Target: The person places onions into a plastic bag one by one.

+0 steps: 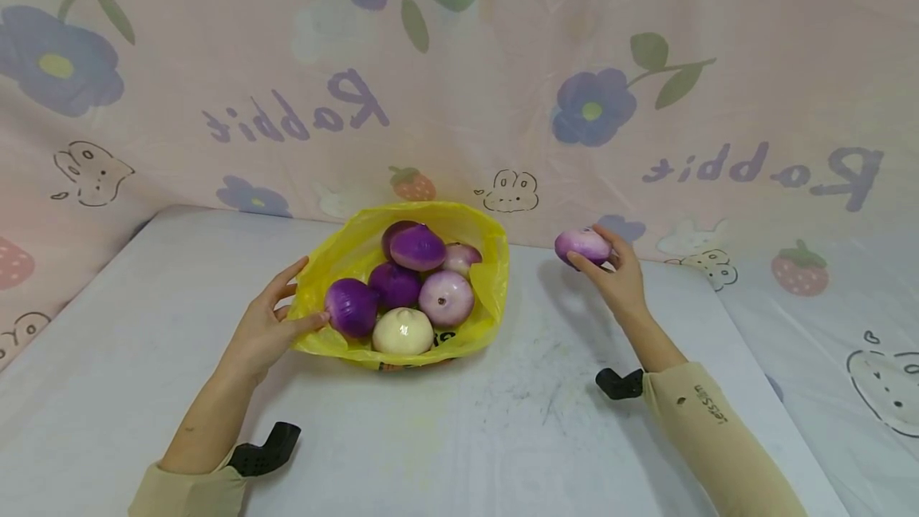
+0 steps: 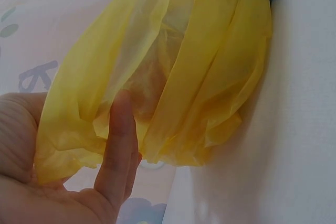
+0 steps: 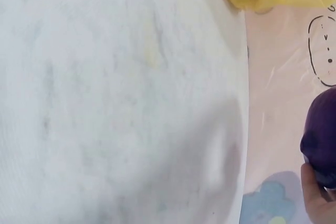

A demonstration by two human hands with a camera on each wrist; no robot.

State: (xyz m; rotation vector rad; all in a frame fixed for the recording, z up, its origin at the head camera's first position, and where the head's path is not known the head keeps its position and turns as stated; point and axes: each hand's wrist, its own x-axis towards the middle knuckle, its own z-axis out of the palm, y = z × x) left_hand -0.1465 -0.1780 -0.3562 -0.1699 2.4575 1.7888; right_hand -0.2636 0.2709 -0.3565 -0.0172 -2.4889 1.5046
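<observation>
A yellow plastic bag [image 1: 459, 219] lies on the table with its mouth facing me. Inside it are several purple onions [image 1: 419, 248], paler ones [image 1: 447, 298] and a white onion [image 1: 403, 331]. My left hand [image 1: 260, 333] grips the bag's left rim, thumb at the inside and fingers outside; in the left wrist view the film [image 2: 205, 66] passes between them. Off to the bag's right, my right hand [image 1: 623, 282] holds a purple-and-white onion [image 1: 583, 246] above the table by thumb and fingers. Only part of that onion [image 3: 323, 135] shows in the right wrist view.
A white tabletop [image 1: 459, 437] with grey scuff marks extends under both arms. Behind it hangs a pink cloth [image 1: 474, 102] printed with flowers, rabbits and lettering. Black wrist-camera mounts [image 1: 266, 450] stick out near both sleeves.
</observation>
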